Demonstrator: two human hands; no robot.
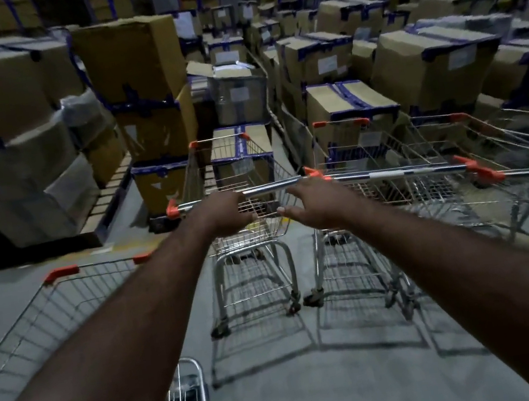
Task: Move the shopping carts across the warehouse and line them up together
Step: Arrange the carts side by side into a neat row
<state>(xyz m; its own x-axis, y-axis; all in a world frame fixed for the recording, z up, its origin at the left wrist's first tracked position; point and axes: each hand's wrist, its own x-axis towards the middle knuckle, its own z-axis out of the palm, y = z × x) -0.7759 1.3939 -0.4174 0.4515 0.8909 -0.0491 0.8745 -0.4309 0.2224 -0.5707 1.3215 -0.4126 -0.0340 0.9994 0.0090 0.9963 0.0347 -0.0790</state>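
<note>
The left hand holds the bar of the middle cart, fingers curled round it to push. The right hand is open, reaching for the same bar. The cart stands just beside the next cart, making a row by the boxes.

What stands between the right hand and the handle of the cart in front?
Nothing visible does. The right hand reaches, fingers straight, close to the handle of the cart. The left hand holds it.
</note>
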